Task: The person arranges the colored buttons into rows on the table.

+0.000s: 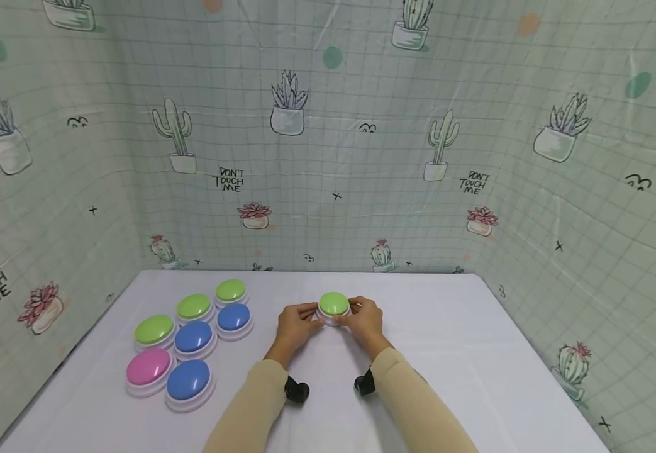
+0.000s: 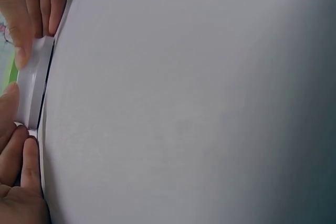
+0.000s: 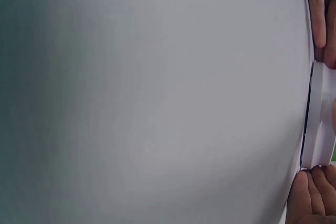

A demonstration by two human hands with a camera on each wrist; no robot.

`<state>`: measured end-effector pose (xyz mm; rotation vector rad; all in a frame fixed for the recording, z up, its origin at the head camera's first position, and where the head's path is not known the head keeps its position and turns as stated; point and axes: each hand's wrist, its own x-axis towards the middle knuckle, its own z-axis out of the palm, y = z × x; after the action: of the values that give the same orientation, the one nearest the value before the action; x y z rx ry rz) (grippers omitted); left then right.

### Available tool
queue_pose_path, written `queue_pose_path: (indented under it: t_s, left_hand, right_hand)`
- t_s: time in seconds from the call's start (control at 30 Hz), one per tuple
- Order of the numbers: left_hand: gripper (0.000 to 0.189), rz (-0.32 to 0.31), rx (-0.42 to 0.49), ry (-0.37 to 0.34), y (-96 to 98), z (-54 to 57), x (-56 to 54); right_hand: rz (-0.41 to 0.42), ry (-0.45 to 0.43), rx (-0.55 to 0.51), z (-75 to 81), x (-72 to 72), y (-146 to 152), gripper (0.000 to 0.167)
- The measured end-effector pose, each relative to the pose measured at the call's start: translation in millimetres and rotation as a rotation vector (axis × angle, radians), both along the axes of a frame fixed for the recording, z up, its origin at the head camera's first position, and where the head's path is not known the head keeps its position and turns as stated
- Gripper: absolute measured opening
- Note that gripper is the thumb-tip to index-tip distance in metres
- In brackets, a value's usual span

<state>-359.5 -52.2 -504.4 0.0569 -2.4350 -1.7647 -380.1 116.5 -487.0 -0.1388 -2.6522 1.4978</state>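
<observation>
A green push button (image 1: 333,304) with a white round base stands near the middle of the white table, between both hands. My left hand (image 1: 296,327) grips its left side, fingers on the edge and thumb at the front. From the right side my right hand (image 1: 366,319) holds the same button, thumb also at the front. In the left wrist view the white base (image 2: 35,85) shows between the two hands, close to the tabletop; the green top is mostly cut off. The right wrist view catches the base (image 3: 319,116) at its right edge, fingers at both ends.
On the left of the table (image 1: 452,365) sit three more green buttons (image 1: 194,306), three blue buttons (image 1: 194,336) and one pink button (image 1: 149,366), set close together. A cactus-print cloth (image 1: 333,163) stands around the back and sides.
</observation>
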Motion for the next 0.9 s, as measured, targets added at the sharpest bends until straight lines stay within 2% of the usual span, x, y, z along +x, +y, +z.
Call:
queue_pose_path:
  t_s: [0.27, 0.43, 0.57, 0.7, 0.83, 0.9]
  left_hand:
    - [0.042, 0.027, -0.009, -0.011, -8.5, -4.3, 16.5]
    - [0.041, -0.003, -0.009, -0.024, -18.2, 0.4, 29.6]
    - [0.044, -0.069, 0.003, -0.063, -24.8, 3.6, 46.5]
    - [0.048, -0.131, -0.002, -0.109, -34.4, 11.4, 64.9]
    - [0.053, -0.182, -0.064, -0.132, -45.9, 23.5, 85.8]
    - [0.055, -0.182, -0.115, -0.125, -52.7, 31.2, 96.6]
  right_hand:
    - [0.003, 0.022, -0.027, -4.2, 8.5, -8, 0.066]
    - [0.002, 0.026, -0.101, -9.3, 8.5, -10, 0.071]
    - [0.000, 0.015, -0.125, -10.7, 8.8, -5, 0.071]
    - [-0.006, 0.004, -0.125, -6.8, 10.5, -3, 0.074]
    - [-0.051, 0.028, -0.078, -4.2, 14.8, -4, 0.078]
    - [-0.084, 0.061, -0.066, 0.0, 18.2, -8, 0.080]
